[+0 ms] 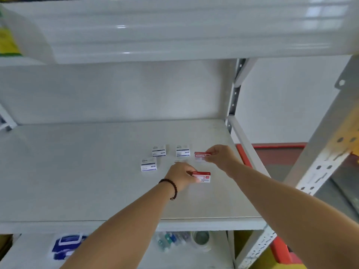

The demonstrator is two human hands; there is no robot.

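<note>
**Hands on two red boxes at the grey shelf**

Boxes of two kinds sit toward the right half of the grey shelf (pixel 77 171). The left hand (pixel 180 174) reaches in from below, its fingers curled round the left end of the near red box (pixel 203 176), which lies flat and level at the shelf surface. The right hand (pixel 219 155) comes in from the right, with fingers and thumb pinching the right end of the far red box (pixel 200 156). Whether that box rests on the shelf or is held just above it cannot be told. The two red boxes are near each other but apart, the far one behind the near one.

Three white boxes (pixel 159 150) with blue print stand to the left of the far red box. Two are side by side in the back row, and one is further forward and left. None touches a hand. A dark beaded bracelet (pixel 171 186) circles the left wrist.

On the lower shelf a blue packet (pixel 66 243) lies at the left, with small bottles (pixel 171 239) and a roll of tape (pixel 202 237) to the right, partly blurred.
</note>
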